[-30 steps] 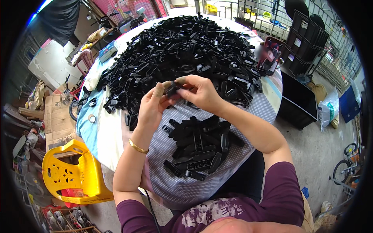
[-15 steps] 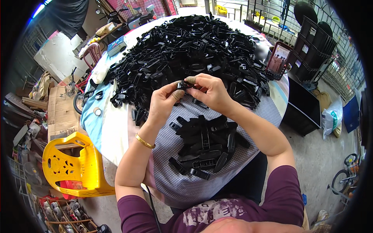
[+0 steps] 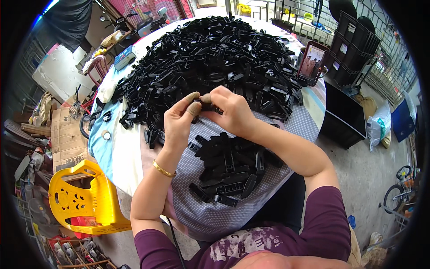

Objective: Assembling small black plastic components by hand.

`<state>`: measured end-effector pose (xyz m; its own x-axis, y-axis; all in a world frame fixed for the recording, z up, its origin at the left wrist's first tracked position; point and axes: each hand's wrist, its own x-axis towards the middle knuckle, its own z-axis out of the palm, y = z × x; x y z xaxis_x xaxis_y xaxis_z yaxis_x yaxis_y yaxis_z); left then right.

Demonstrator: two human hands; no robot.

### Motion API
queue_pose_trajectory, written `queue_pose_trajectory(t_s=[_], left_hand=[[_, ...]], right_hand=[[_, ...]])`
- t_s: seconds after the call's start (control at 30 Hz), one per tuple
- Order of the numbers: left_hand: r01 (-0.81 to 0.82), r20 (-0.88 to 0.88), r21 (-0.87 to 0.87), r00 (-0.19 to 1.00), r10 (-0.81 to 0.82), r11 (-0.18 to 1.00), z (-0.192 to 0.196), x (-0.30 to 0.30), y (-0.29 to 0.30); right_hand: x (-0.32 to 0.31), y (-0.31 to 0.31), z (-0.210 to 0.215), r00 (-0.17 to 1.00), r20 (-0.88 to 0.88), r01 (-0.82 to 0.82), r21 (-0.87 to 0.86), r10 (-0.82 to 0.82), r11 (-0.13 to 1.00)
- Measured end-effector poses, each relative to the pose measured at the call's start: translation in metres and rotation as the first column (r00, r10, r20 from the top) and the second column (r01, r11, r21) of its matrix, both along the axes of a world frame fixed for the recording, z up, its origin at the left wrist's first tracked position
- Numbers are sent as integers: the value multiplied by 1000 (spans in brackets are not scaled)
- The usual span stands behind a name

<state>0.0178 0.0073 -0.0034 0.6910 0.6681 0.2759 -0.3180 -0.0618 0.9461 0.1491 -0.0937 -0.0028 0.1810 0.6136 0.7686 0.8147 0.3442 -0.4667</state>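
Note:
Over the near side of a big heap of black plastic parts (image 3: 210, 56), both hands meet fingertip to fingertip. My left hand (image 3: 178, 124) pinches a small black plastic part (image 3: 207, 107) with thumb and forefinger. From the other side, my right hand (image 3: 234, 111) grips the same part, its fingers curled and covering much of it. Tan wraps cover some of the fingertips. Closer to me on the dotted cloth lies a smaller pile of long black plastic parts (image 3: 229, 172), below the hands and touched by neither.
A round table with a patterned cloth (image 3: 197, 215) bears both piles. A phone (image 3: 312, 63) stands upright at its right edge; a blue box (image 3: 124, 58) and a small round roll (image 3: 105, 135) lie left. A yellow chair (image 3: 101, 197) stands left, a black bin (image 3: 345, 119) right.
Both hands have shifted slightly left along with the part. The right fingers have curled more and rolled over it. The whole view has also drifted a little.

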Motion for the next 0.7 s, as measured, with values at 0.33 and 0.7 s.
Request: queue_pose_trajectory(t_s=[0.33,0.7], left_hand=[[20,-43,169,999,-13,985,12,-9,1],[-98,-36,656,986,161,749,20,-6,-12]], right_hand=[[7,2,-2,967,-188,-228,-316,175,921],[69,1,12,991,-124,-97,-449,45,888]])
